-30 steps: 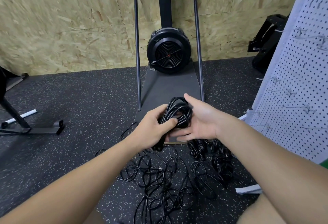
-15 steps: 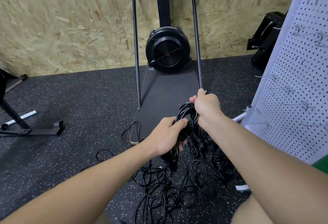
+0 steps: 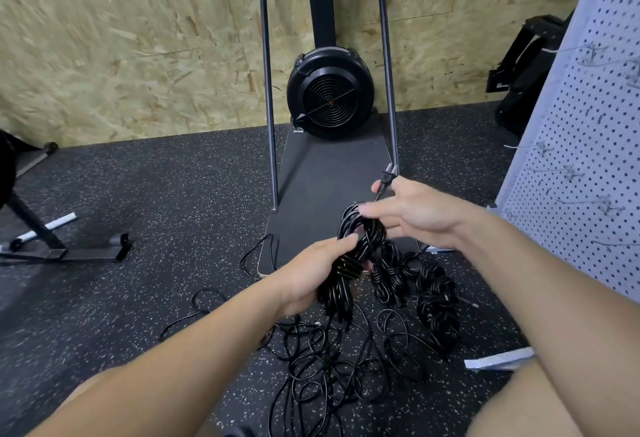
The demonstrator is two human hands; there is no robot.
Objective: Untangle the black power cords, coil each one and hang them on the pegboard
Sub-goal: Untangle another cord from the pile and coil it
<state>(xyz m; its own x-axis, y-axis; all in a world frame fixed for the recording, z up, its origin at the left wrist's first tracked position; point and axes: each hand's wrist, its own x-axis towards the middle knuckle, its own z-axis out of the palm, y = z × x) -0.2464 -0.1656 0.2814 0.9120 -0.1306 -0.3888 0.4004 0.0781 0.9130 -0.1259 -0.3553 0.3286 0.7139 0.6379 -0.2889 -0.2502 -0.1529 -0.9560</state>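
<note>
Left hand (image 3: 311,272): fingers curled round the middle of a coiled black cord (image 3: 349,263), gripped where turns of cable bind the bundle; loops hanging below the fist, top loop rising above it. Right hand (image 3: 415,211): pinching the cord's free end just below the plug (image 3: 387,178), prongs pointing up and away; remaining fingers extended toward the top loop, touching or just beside it, which cannot be told. Coil held above the floor (image 3: 156,211), in front of the machine's base plate (image 3: 325,187).

On the floor, just right of the held coil: two wrapped bundles (image 3: 389,272) (image 3: 436,301), lying side by side. Nearer the viewer: tangle (image 3: 329,367) of loose black cords, spread in overlapping loops, strands trailing left toward the plate's edge.

At right: white pegboard (image 3: 588,166), upright, with wire hooks (image 3: 568,172) projecting. No cord seen on the hooks in view.

Background: fan-wheel machine (image 3: 330,97) with tubular frame against a chipboard wall (image 3: 121,38). At left: black frame (image 3: 65,253) lying on the floor. At lower right: white strip (image 3: 498,358) on the floor beside the bundles.
</note>
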